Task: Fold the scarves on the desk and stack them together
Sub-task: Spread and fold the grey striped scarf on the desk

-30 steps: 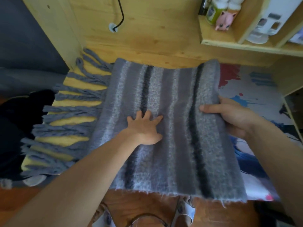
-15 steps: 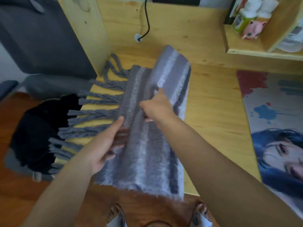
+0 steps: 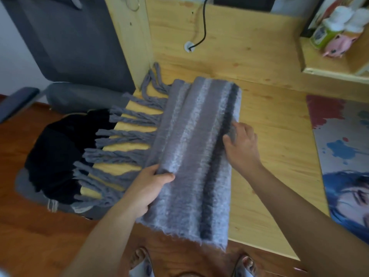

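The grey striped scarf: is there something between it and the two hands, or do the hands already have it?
Nothing visible stands between them. The left hand grips a fold of the grey striped scarf near its fringed side, and the right hand holds its right edge by the dark stripe. The scarf lies folded on the wooden desk.

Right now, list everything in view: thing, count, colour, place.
scarf: one, grey striped, fringed, folded on desk's left part
desk: one, light wood
black garment: one, on chair left of desk
cable: one, black, into hole in desk's back panel
mat: one, printed blue and red, desk's right side
pink figurine: one, shelf at upper right
left hand: grips scarf's left fold
right hand: grips scarf's right edge
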Demonstrator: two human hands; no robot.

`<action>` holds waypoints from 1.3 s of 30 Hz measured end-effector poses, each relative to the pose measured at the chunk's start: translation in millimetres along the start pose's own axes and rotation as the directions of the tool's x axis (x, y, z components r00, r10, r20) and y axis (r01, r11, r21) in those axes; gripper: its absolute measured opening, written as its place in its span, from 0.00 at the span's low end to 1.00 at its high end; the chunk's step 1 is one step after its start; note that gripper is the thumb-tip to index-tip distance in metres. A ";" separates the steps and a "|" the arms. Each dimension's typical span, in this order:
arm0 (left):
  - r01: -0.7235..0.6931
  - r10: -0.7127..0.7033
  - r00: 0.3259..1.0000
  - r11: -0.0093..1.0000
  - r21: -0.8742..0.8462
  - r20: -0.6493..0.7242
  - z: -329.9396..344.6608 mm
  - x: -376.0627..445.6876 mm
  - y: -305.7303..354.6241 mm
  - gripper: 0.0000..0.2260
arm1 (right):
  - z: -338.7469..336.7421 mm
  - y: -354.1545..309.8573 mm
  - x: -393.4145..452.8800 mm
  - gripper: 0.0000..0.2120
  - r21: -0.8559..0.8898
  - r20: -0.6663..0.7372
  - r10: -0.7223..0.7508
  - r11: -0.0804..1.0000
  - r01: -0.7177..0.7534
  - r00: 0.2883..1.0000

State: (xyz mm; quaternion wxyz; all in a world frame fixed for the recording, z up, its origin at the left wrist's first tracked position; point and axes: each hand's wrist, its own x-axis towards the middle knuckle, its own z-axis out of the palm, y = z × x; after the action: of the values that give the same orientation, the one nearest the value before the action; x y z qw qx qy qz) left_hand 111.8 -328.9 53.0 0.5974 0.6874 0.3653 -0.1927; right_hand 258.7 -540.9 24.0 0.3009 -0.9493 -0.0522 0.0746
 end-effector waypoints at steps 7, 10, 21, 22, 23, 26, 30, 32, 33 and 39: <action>-0.089 0.091 0.992 0.996 0.022 -0.091 -10.8 -4.8 -25.8 0.15 | -3.2 -60.2 116.7 0.33 -0.384 0.173 -0.153 0.899 0.209 0.973; -0.139 0.150 0.983 0.984 0.108 -0.105 -12.1 -1.5 -39.2 0.16 | 5.2 -73.3 151.9 0.35 -0.514 0.224 -0.107 0.832 0.210 0.969; -0.267 0.326 0.944 0.846 0.461 -0.050 -11.6 -16.0 -58.1 0.17 | 67.3 -129.7 89.5 0.39 -0.269 0.158 0.228 0.946 -0.180 0.961; -0.272 0.369 0.924 0.822 0.500 -0.103 -13.6 -16.2 -61.1 0.17 | 61.2 -127.4 89.2 0.34 -0.223 0.111 0.211 0.958 -0.182 0.971; -0.267 0.355 0.927 0.849 0.457 -0.117 -15.4 -15.1 -62.6 0.18 | 53.9 -126.4 86.6 0.28 -0.179 0.054 0.188 0.968 -0.176 0.981; -0.254 0.287 0.957 0.907 0.337 -0.051 -15.1 -5.1 -71.1 0.18 | 31.1 -139.6 73.6 0.18 -0.058 -0.163 0.111 0.991 -0.122 0.980; -0.135 0.141 0.989 0.983 0.128 -0.041 -18.5 -6.2 -64.4 0.28 | 26.5 -175.1 58.6 0.19 0.067 -0.297 0.047 0.997 -0.028 0.954; -0.056 0.056 0.998 0.998 0.016 -0.007 -23.3 -8.8 -59.5 0.36 | 42.9 -188.7 58.9 0.18 0.117 -0.274 0.068 0.992 -0.037 0.959; -0.049 0.050 0.998 0.999 -0.018 0.026 -23.9 -10.7 -56.4 0.37 | 52.7 -193.6 59.9 0.18 0.122 -0.249 0.088 0.991 -0.059 0.965; -0.181 0.178 0.983 0.979 0.096 0.037 -20.3 -14.0 -51.7 0.09 | 109.7 -197.0 73.8 0.27 0.203 0.048 0.101 0.973 -0.109 0.994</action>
State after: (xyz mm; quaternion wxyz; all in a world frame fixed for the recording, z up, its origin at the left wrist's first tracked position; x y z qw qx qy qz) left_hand 61.3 -312.2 31.9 0.5829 0.7434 0.2833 -0.1654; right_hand 301.7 -308.1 41.4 0.3919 -0.9131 0.0005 0.1130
